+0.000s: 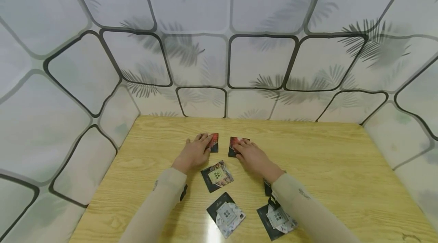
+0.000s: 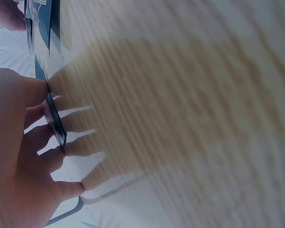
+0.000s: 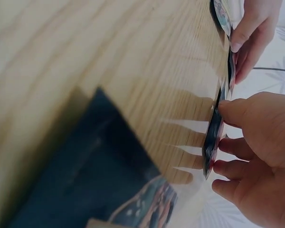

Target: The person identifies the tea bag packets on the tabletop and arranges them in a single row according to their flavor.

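Observation:
My left hand [image 1: 193,153] rests its spread fingers on a flat red and black packet [image 1: 215,144] near the far side of the table. In the left wrist view, its thumb and fingertips press along that dark packet [image 2: 53,118]. To the right, my right hand [image 1: 256,158] lies with extended fingers over a second red and black packet [image 1: 232,152]. The right wrist view shows this packet [image 3: 213,135] flat under the thumb and fingertips. A narrow gap separates the two packets, and each is partly hidden by its hand.
Closer to me lie a packet with a yellow-green label [image 1: 216,175] and two with pale grey labels, one in the middle [image 1: 226,214] and one at right [image 1: 276,220]. Another dark packet [image 1: 268,189] is mostly hidden under my right forearm. Patterned fabric walls [image 1: 261,62] surround the wooden table [image 1: 325,167].

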{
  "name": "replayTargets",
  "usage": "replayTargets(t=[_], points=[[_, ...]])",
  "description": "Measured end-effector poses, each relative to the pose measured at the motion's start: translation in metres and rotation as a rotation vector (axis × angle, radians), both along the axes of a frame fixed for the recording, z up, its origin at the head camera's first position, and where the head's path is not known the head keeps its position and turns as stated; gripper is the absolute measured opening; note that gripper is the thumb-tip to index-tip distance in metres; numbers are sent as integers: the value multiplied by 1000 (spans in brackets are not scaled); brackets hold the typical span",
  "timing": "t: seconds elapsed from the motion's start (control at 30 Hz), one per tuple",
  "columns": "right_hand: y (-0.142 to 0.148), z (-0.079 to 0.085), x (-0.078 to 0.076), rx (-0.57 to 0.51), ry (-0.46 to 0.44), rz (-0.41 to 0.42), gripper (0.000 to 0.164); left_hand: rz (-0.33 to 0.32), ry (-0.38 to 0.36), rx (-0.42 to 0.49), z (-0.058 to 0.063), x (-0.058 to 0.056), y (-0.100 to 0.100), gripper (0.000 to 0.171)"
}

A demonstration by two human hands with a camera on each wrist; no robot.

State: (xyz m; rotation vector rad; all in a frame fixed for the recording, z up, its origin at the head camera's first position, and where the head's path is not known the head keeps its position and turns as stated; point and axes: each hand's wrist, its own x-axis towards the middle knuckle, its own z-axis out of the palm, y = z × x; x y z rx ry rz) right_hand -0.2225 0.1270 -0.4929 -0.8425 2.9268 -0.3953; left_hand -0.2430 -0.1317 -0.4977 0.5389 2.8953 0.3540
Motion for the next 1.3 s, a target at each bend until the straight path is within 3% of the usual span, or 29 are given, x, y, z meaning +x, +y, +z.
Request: replayTargets(t=[0.37, 1.3], points=[[-11, -2, -13, 17, -13, 25, 40, -3, -10, -22, 3, -1, 1, 59], [-24, 1, -19, 39, -20, 25, 41, 19, -12, -18, 4, 2, 2, 60]])
